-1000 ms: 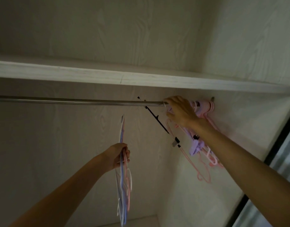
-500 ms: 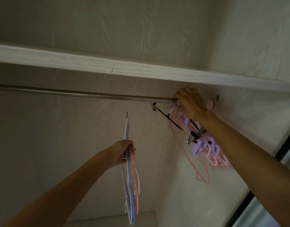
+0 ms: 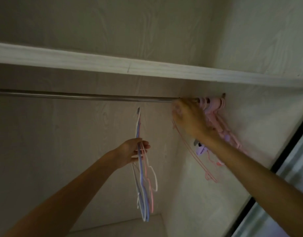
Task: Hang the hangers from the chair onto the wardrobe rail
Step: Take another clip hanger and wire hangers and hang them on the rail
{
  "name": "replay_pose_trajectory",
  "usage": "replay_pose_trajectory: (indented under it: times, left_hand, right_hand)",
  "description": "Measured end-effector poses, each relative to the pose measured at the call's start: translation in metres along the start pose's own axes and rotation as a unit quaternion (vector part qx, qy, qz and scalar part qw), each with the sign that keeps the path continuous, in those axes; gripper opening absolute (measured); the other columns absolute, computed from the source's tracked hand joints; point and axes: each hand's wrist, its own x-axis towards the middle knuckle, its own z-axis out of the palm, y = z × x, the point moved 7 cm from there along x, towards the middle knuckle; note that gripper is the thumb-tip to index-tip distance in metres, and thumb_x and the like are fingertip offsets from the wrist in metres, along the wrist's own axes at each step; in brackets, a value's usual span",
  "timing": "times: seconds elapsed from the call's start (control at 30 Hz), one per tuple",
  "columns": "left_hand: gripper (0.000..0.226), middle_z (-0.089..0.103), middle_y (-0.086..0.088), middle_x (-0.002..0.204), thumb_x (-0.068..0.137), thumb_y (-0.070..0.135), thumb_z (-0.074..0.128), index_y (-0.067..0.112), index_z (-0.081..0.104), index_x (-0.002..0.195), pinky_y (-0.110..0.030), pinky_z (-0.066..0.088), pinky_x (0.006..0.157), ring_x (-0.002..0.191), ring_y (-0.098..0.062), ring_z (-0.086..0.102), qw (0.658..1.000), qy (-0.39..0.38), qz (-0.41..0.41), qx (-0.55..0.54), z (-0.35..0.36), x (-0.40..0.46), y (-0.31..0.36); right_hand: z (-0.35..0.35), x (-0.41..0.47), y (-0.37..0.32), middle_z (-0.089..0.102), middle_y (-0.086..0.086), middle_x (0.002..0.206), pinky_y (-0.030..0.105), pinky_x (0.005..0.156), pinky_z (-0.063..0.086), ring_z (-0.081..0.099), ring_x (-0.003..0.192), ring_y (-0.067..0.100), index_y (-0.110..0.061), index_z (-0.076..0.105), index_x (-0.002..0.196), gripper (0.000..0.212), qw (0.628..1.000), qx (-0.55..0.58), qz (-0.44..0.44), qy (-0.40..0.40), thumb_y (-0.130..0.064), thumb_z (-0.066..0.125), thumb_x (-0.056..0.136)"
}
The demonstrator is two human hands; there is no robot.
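The pale wood-grain wardrobe interior [image 3: 78,134] fills the view, seen from below, with a whitewashed wooden shelf [image 3: 96,60] running across it and a dark-framed sliding door [image 3: 284,151] at the right edge

Just under the shelf runs the round metal wardrobe rail [image 3: 78,96], bare along most of its length; everything hung so far is pushed to its far right end, which likely keeps the open stretch free for the rest

There, a bunch of pink plastic hangers [image 3: 214,106] crowds against the side wall, their bodies fanning down and to the right, with thin pink wire loops and a lilac clip [image 3: 201,150] hanging among them

The right hand [image 3: 188,120] reaches up to the rail beside this bunch, fingers curled near the hooks; the picture is blurred there, so whether its grip is closed on a hook or only pressing the bunch along cannot be told

The left hand [image 3: 132,153] waits lower, in front of the back wall, fingers closed around a bundle of thin lilac, pink and white hangers [image 3: 142,185] gripped near the necks, so the hooks point up toward the rail and the bodies dangle; this looks like the supply still to be hung

The chair is out of view

No brand, label or writing can be read anywhere
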Motion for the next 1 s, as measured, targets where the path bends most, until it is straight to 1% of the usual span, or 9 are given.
replay_pose_trajectory:
  times: [0.07,0.13,0.23,0.37,0.5,0.6,0.7,0.9,1.0]
  left_hand:
    - [0.029,0.064,0.011,0.097,0.100,0.026,0.034,0.021,0.062,0.093,-0.027,0.040,0.089,0.095,-0.007,0.054,0.998,-0.025,0.032,0.048,0.005,-0.008,0.002]
    - [0.026,0.061,0.009,0.104,0.099,0.025,0.036,0.023,0.062,0.102,-0.026,0.039,0.090,0.101,-0.007,0.053,0.995,-0.039,0.056,0.071,0.008,-0.014,-0.002]
    - [0.030,0.063,0.006,0.105,0.099,0.026,0.038,0.021,0.058,0.120,-0.022,0.041,0.091,0.099,-0.008,0.058,0.991,-0.070,0.056,0.097,0.011,-0.021,-0.018]
    - [0.029,0.067,0.001,0.101,0.098,0.026,0.041,0.016,0.058,0.120,-0.023,0.048,0.090,0.092,-0.013,0.065,0.994,-0.061,0.042,0.085,0.005,-0.025,-0.036]
    - [0.025,0.069,-0.002,0.106,0.099,0.020,0.040,0.010,0.057,0.114,-0.023,0.054,0.080,0.077,-0.007,0.071,0.997,-0.049,0.030,0.058,-0.005,-0.027,-0.042]
    - [0.023,0.075,0.007,0.087,0.099,0.017,0.038,0.012,0.058,0.109,-0.020,0.057,0.068,0.071,-0.006,0.072,0.998,-0.048,0.020,0.040,-0.015,-0.028,-0.041]
    - [0.023,0.076,0.010,0.078,0.099,0.017,0.036,0.014,0.059,0.103,-0.016,0.057,0.062,0.068,-0.005,0.072,0.998,-0.051,0.012,0.028,-0.018,-0.029,-0.037]
    - [0.023,0.076,0.010,0.079,0.099,0.021,0.038,0.016,0.060,0.104,-0.024,0.053,0.076,0.070,-0.005,0.072,0.998,-0.053,0.003,0.047,-0.016,-0.027,-0.036]
    - [0.024,0.076,0.009,0.083,0.099,0.022,0.039,0.015,0.060,0.105,-0.019,0.056,0.065,0.073,-0.006,0.073,0.997,-0.059,0.001,0.041,-0.014,-0.030,-0.031]
  right_hand:
    - [0.033,-0.037,-0.037,0.066,0.005,0.078,0.028,0.063,0.046,0.062,0.070,0.021,-0.018,0.061,0.079,0.024,0.967,0.146,0.112,-0.177,-0.034,0.052,0.092]
    - [0.068,-0.082,-0.066,0.069,0.006,0.078,0.023,0.057,0.050,0.063,0.062,0.014,-0.018,0.064,0.081,0.028,0.877,0.278,0.210,-0.331,-0.039,0.051,0.093]
    - [0.086,-0.120,-0.080,0.070,0.009,0.079,0.018,0.054,0.054,0.066,0.060,0.014,-0.007,0.071,0.095,0.021,0.823,0.386,0.279,-0.308,-0.024,0.059,0.091]
    - [0.089,-0.150,-0.076,0.067,0.002,0.069,0.019,0.048,0.051,0.063,0.049,0.008,-0.003,0.069,0.098,0.028,0.785,0.441,0.345,-0.264,-0.024,0.050,0.096]
    - [0.070,-0.162,-0.061,0.064,-0.004,0.059,0.017,0.044,0.043,0.053,0.040,0.002,-0.008,0.066,0.102,0.025,0.821,0.406,0.344,-0.209,-0.018,0.043,0.098]
    - [0.041,-0.157,-0.044,0.054,-0.005,0.038,0.023,0.048,0.039,0.046,0.033,0.003,-0.020,0.066,0.099,0.024,0.883,0.325,0.313,-0.131,-0.023,0.042,0.099]
    - [0.013,-0.131,-0.031,0.048,-0.003,0.037,0.027,0.054,0.041,0.046,0.034,0.004,-0.026,0.062,0.084,0.026,0.922,0.269,0.267,-0.075,-0.028,0.041,0.099]
    - [0.003,-0.067,-0.002,0.045,-0.004,0.041,0.033,0.061,0.046,0.049,0.037,0.003,-0.014,0.046,0.054,0.047,0.948,0.199,0.247,-0.036,-0.021,0.040,0.100]
    - [0.017,-0.052,0.007,0.049,-0.003,0.045,0.036,0.070,0.050,0.061,0.058,0.024,-0.020,0.043,0.052,0.047,0.950,0.161,0.255,-0.082,-0.023,0.039,0.099]
